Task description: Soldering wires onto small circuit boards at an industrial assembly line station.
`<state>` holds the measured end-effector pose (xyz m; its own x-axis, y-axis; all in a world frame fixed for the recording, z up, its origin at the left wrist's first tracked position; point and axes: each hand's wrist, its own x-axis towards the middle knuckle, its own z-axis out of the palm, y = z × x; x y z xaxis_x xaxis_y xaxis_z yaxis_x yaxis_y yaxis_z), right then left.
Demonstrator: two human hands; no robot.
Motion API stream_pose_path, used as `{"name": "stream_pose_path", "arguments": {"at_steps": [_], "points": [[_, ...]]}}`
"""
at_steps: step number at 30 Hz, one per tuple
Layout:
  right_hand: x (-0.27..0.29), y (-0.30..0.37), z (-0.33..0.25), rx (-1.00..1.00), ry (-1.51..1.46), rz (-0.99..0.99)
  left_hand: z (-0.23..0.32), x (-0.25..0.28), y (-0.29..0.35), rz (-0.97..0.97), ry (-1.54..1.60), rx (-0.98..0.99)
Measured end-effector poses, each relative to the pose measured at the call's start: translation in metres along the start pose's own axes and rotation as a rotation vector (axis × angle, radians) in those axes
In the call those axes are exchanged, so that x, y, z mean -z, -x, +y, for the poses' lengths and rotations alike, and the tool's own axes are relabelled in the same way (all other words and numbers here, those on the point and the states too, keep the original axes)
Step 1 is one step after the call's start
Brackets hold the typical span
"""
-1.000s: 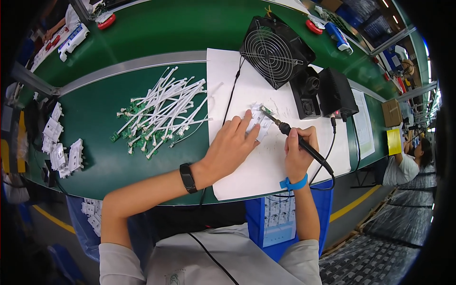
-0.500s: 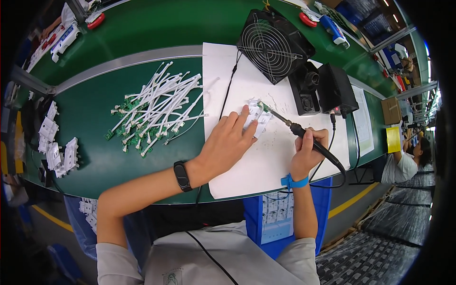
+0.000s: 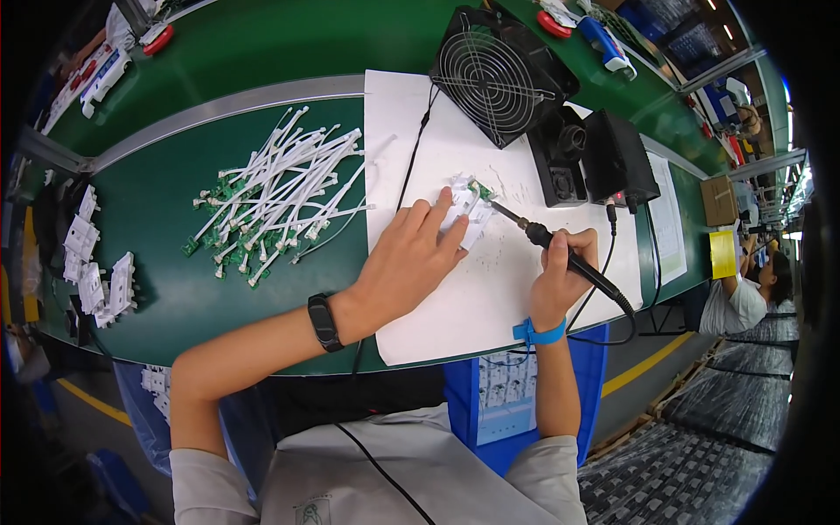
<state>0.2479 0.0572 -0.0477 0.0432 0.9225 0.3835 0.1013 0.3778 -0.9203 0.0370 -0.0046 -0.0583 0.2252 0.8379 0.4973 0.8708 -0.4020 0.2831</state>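
Head view: the left hand [image 3: 407, 267], fingers spread, steadies the white plastic piece [image 3: 474, 229] on the white sheet [image 3: 429, 332], below the fan [image 3: 492, 79]. The right hand [image 3: 564, 273] grips the soldering iron [image 3: 540, 234]. Its tip has drawn back to the edge of the green board [image 3: 480, 188], suggesting eased contact; whether it touches cannot be told.

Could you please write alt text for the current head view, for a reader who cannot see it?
A person's right hand holds a soldering iron close to a green board on a white part, which the left hand touches. White cables lie piled at left; a black fan stands at the back.
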Motion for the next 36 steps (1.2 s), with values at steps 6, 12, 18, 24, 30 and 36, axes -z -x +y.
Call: {"name": "stream_pose_path", "arguments": {"at_steps": [6, 12, 18, 24, 30, 36], "points": [[-0.001, -0.002, -0.004, 0.049, 0.076, -0.043, 0.000, 0.000, -0.001, 0.003, 0.015, 0.017], [0.000, -0.001, -0.002, 0.085, 0.088, -0.051, 0.001, 0.001, -0.001, 0.021, 0.024, 0.036], [0.004, -0.002, 0.000, 0.159, -0.007, 0.104, 0.000, 0.001, 0.000, 0.012, 0.043, 0.041], [0.011, -0.026, -0.007, 0.290, 0.031, 0.162, 0.001, 0.001, -0.001, 0.018, 0.039, 0.022], [0.018, -0.096, -0.022, 0.295, 0.169, 0.333, -0.001, 0.002, 0.001, 0.029, 0.028, 0.026], [0.012, -0.150, 0.027, 0.147, 0.275, 0.040, -0.001, 0.002, 0.002, 0.024, 0.043, 0.021]]}}
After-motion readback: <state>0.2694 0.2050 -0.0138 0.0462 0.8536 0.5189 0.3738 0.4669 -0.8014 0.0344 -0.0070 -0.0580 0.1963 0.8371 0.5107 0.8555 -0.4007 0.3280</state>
